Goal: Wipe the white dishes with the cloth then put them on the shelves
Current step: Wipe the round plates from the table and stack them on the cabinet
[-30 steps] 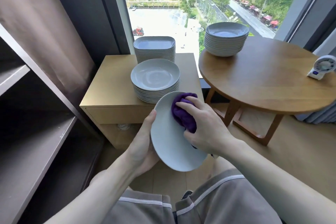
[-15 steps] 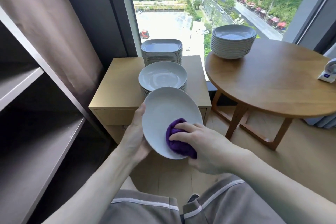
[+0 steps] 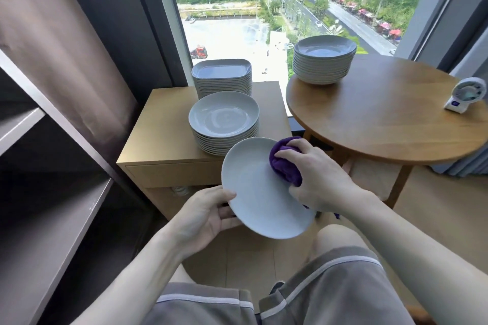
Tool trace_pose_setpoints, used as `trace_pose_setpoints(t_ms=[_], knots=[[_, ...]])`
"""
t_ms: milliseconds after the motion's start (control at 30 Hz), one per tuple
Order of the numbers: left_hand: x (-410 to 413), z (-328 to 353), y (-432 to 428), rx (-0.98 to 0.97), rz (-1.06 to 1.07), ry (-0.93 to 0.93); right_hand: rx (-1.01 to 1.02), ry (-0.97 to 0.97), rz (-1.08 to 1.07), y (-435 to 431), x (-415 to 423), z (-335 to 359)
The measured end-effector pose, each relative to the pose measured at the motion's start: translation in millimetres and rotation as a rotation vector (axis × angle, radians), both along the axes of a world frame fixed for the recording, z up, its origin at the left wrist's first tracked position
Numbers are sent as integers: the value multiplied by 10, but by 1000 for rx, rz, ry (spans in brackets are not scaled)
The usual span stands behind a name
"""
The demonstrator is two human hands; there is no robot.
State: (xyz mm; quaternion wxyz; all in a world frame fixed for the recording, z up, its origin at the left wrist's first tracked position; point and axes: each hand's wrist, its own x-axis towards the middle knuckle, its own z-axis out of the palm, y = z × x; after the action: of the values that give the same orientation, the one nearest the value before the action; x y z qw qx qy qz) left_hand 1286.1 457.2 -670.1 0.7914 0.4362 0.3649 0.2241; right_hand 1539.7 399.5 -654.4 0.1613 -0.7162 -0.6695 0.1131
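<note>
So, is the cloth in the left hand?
No, the right hand grips the cloth against the plate, while the left hand holds the plate's rim.

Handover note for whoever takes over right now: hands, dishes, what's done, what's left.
Left hand grips the lower-left rim of a white plate, held tilted in front of the cabinet.
Right hand presses the bunched purple cloth on the plate's upper-right face.
Round stack and squarish stack sit on the cabinet; a third stack is on the round table.
Done: plate mid-wipe; no dish seen on the shelves.
Left: finish wiping, shelve it, then work through the stacks.
</note>
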Motion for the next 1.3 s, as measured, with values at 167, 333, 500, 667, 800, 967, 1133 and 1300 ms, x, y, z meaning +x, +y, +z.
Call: trace_pose_setpoints(t_ms=[167,333,500,667,800,967,1133,1300], knots=[[8,-55,-17,-1,-101,-109,95,29,-23,12,-148,5],[92,-131,-93,54,-184,-110,137,54,124,-50,-438,-26],[7,-80,-2,108,-135,-148,135,39,301,-155,-623,-18],[-69,-58,39,125,-119,-150,42,9,366,-168,-542,93],[-80,-37,104,116,-16,-116,-48,-71,385,-236,-444,95],[-95,20,153,163,84,-38,-99,-113,256,-206,-236,88],[-68,-10,73,250,8,12,-67,-31,66,-63,-32,95],[-11,-66,-15,320,-101,57,59,69,55,-10,-99,35]])
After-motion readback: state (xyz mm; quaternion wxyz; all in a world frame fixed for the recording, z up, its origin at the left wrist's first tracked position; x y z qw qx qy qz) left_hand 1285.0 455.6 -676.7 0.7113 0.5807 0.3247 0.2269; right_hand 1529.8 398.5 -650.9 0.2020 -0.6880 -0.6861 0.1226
